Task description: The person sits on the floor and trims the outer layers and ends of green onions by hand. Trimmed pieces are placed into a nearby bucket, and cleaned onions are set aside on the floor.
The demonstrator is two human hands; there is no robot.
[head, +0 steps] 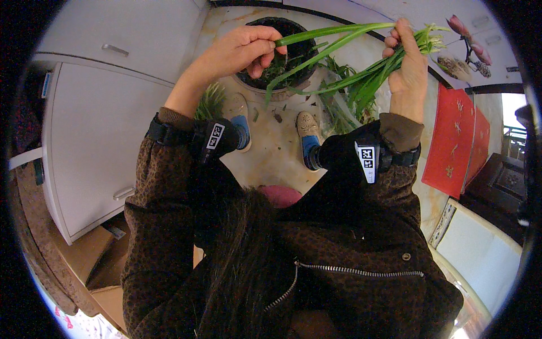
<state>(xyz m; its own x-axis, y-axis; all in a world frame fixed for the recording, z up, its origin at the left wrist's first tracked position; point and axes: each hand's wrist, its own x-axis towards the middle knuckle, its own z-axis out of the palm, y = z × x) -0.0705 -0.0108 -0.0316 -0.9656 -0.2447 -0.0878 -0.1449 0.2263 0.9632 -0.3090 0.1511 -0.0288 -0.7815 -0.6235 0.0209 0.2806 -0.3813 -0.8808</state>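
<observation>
My right hand (pixel 406 59) grips a bunch of long, flat green leaves, like chives (pixel 374 80), near its pale root ends, which stick out to the right. One longer leaf (pixel 324 34) stretches left from the bunch, and my left hand (pixel 250 48) pinches its tip between thumb and fingers. Below the stretched leaves stands a round black-lined bin (pixel 296 82) with green scraps inside. More long greens (pixel 338 114) lie on clear plastic to the right of the bin. Another pile of greens (pixel 211 99) is beside my left shoe.
White cabinets (pixel 97 140) stand at the left, with an open cardboard box (pixel 84 254) below. My shoes (pixel 307 125) are on the marble-look floor (pixel 271 152), among scattered leaf bits. A red mat (pixel 451 140) and dark wooden furniture (pixel 495 186) are at the right.
</observation>
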